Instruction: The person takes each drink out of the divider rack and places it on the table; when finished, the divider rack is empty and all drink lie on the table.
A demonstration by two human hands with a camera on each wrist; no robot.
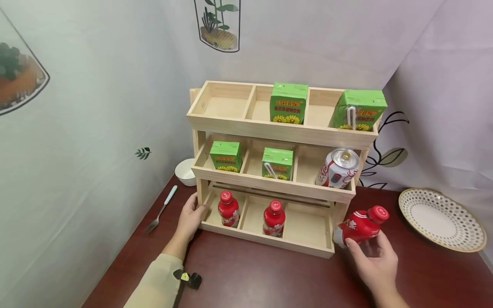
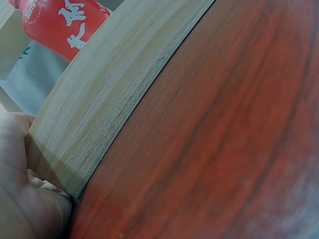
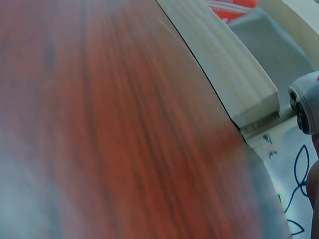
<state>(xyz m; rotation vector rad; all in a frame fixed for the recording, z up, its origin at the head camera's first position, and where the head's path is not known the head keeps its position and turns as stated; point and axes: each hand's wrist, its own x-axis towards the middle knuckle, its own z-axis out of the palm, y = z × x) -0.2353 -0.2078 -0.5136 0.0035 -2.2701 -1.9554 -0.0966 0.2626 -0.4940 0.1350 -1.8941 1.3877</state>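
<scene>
A three-tier wooden shelf rack [image 1: 265,244] stands on the table. My left hand [image 1: 191,217] holds its lower left corner; in the left wrist view that hand [image 2: 22,174] is at the end of the front board [image 2: 99,94]. At the right end of the bottom tier, my right hand [image 1: 379,261] grips a red bottle [image 1: 360,226], tilted with its cap to the right. Two more red bottles, one on the left [image 1: 229,210] and one in the middle [image 1: 274,220], stand in the bottom tier. The bottle's pale base [image 3: 306,102] shows at the right wrist view's edge.
Green drink cartons stand in the top tier [image 1: 289,105] and middle tier [image 1: 226,157]. A white and red can [image 1: 337,169] leans in the middle tier's right compartment. A dotted plate [image 1: 435,222] lies right, a fork [image 1: 161,209] and white bowl [image 1: 185,172] left.
</scene>
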